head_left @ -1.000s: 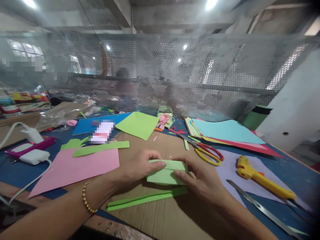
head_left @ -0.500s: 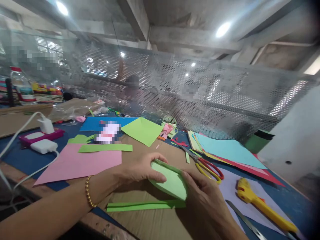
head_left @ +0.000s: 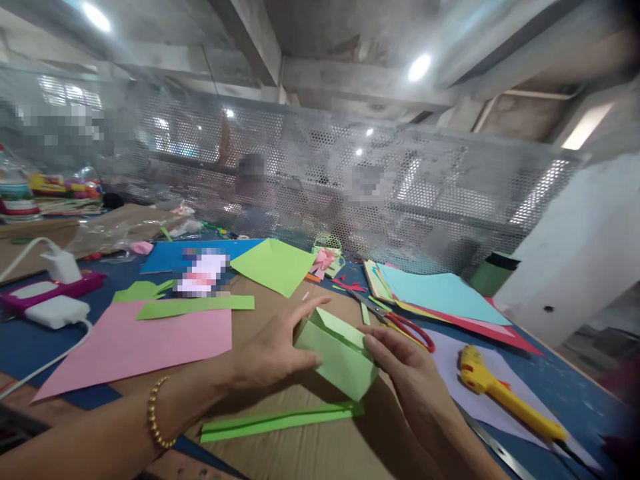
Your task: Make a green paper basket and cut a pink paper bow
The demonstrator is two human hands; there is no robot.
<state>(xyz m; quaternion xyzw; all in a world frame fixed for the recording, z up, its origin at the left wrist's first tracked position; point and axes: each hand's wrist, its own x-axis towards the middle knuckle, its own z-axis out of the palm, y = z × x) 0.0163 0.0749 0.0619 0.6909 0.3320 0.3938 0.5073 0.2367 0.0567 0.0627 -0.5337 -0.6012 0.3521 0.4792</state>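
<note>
Between my two hands is a folded light-green paper pouch [head_left: 340, 357], tilted, with a gap showing along its upper edge. My left hand [head_left: 280, 343] grips its left end, thumb on the front face and fingers behind. On the right, my right hand [head_left: 400, 363] pinches the upper right corner between thumb and fingers. Just below lies a bright green folded paper strip [head_left: 280, 421] on the brown cardboard [head_left: 270, 457]. Scissors with red and yellow handles [head_left: 407, 330] rest beyond my right hand.
A yellow glue gun [head_left: 505, 397] and a metal blade [head_left: 495, 443] lie at the right. Stacked coloured paper [head_left: 445, 297] sits behind them. Pink paper [head_left: 165, 340], a phone [head_left: 203, 273] and a power strip [head_left: 47, 297] are at the left. A perforated screen [head_left: 310, 173] stands behind.
The pouch has turned so more of its front face shows and its top edge gapes wider. My left fingers have straightened somewhat. The whole view has shifted slightly right.
</note>
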